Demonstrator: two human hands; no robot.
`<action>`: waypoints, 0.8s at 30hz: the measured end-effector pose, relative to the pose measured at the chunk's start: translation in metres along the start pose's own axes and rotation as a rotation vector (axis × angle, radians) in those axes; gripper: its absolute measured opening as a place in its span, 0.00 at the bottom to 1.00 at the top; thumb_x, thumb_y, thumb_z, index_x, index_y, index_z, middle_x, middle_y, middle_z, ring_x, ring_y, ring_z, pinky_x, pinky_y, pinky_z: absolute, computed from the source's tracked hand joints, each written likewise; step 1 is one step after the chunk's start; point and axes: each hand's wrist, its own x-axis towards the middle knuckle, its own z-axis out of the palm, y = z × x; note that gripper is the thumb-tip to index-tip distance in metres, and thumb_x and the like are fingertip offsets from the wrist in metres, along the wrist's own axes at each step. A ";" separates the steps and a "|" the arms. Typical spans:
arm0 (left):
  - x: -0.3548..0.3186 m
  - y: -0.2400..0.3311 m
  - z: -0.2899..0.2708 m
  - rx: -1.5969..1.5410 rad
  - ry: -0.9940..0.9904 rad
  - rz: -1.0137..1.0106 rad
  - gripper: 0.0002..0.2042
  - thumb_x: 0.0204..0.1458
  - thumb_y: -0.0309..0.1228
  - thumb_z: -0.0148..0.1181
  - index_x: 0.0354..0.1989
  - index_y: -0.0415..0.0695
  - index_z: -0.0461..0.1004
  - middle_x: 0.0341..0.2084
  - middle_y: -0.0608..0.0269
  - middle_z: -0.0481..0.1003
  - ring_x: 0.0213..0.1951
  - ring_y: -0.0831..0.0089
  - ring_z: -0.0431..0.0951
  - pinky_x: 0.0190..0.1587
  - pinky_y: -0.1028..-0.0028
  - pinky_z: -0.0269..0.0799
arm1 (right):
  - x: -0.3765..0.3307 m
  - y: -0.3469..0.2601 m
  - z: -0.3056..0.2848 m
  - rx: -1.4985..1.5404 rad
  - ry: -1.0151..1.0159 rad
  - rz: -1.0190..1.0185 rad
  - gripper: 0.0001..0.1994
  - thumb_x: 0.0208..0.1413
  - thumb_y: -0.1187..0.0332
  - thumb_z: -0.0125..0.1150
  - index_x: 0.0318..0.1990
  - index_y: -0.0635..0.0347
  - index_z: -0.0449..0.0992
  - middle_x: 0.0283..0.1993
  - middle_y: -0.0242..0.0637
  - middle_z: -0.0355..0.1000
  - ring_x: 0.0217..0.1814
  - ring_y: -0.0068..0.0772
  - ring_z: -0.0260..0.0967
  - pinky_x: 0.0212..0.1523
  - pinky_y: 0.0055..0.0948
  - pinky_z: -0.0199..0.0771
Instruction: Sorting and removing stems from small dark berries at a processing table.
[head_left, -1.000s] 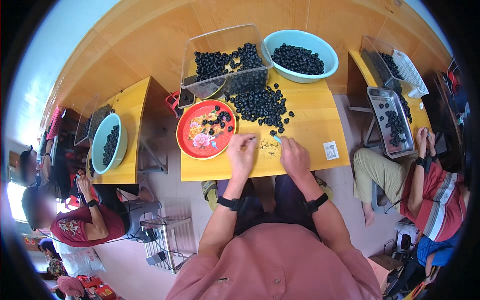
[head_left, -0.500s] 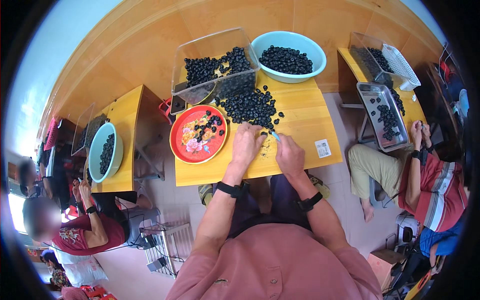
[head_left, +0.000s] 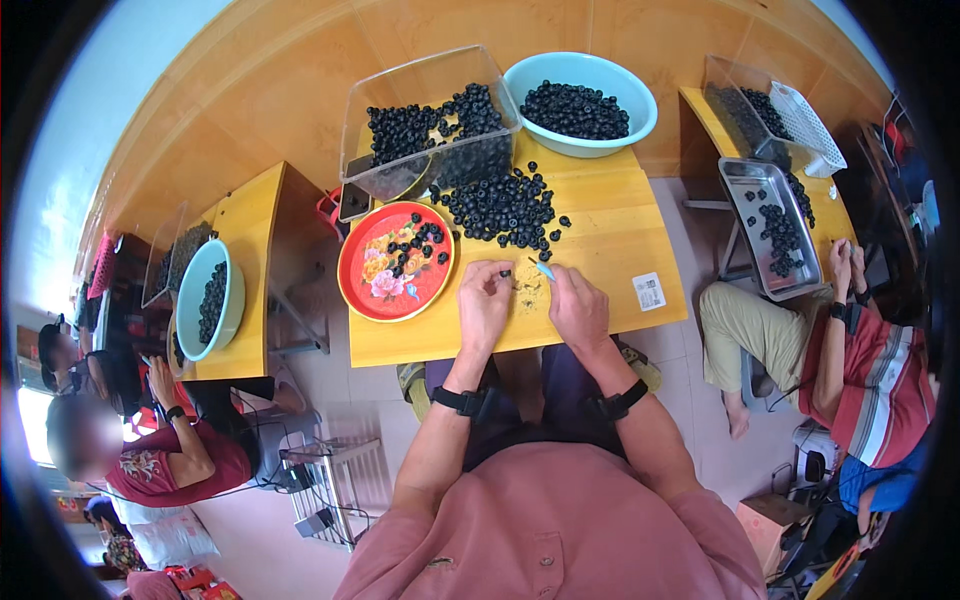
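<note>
My left hand (head_left: 484,305) is closed, pinching a small black ring-shaped part (head_left: 505,273) between thumb and fingertips. In my right hand (head_left: 580,310) is a slim tool with a light blue handle (head_left: 544,269), its dark tip pointing toward the part; tip and part look apart. The tool's exact kind is too small to make out. Beyond both hands lies a loose pile of black ring-shaped parts (head_left: 500,208) on the yellow table (head_left: 610,240). Small dark scraps (head_left: 530,296) are scattered between my hands. Left of my left hand sits a red floral tray (head_left: 352,290) with several black parts.
A clear plastic bin (head_left: 425,82) and a light blue basin (head_left: 640,120), both with black parts, stand at the table's back. A white label (head_left: 649,292) is stuck at the right. Other people work at tables left and right; a metal tray (head_left: 735,185) is at the right one.
My left hand has drawn back from the pile's edge toward me and now has a black part in its fingertips. My right hand still holds the blue-handled tool, nearly in place.
</note>
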 end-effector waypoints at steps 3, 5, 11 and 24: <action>-0.004 -0.003 0.001 0.035 0.008 0.029 0.11 0.55 0.19 0.67 0.47 0.37 0.83 0.36 0.60 0.76 0.35 0.74 0.78 0.40 0.74 0.76 | -0.001 0.000 0.001 -0.016 -0.030 -0.024 0.08 0.59 0.73 0.61 0.46 0.58 0.78 0.34 0.39 0.75 0.35 0.43 0.79 0.33 0.41 0.79; -0.007 -0.001 0.001 0.061 -0.001 0.036 0.12 0.56 0.20 0.67 0.48 0.37 0.83 0.36 0.62 0.76 0.35 0.75 0.78 0.41 0.75 0.76 | -0.001 -0.001 -0.001 -0.022 -0.030 -0.054 0.08 0.58 0.73 0.61 0.45 0.58 0.78 0.34 0.38 0.75 0.35 0.42 0.79 0.32 0.41 0.79; -0.007 -0.001 0.003 -0.009 -0.003 0.048 0.16 0.54 0.18 0.68 0.51 0.37 0.80 0.35 0.61 0.76 0.35 0.75 0.78 0.41 0.75 0.76 | -0.001 -0.002 0.000 -0.070 -0.067 -0.192 0.09 0.56 0.72 0.61 0.45 0.59 0.79 0.31 0.36 0.72 0.32 0.38 0.77 0.31 0.37 0.79; -0.008 -0.006 0.006 -0.055 -0.035 0.017 0.16 0.53 0.16 0.68 0.51 0.37 0.78 0.35 0.64 0.78 0.35 0.78 0.78 0.42 0.76 0.77 | -0.001 -0.002 0.001 -0.077 -0.082 -0.210 0.10 0.56 0.72 0.60 0.45 0.60 0.80 0.30 0.37 0.71 0.31 0.37 0.77 0.30 0.37 0.79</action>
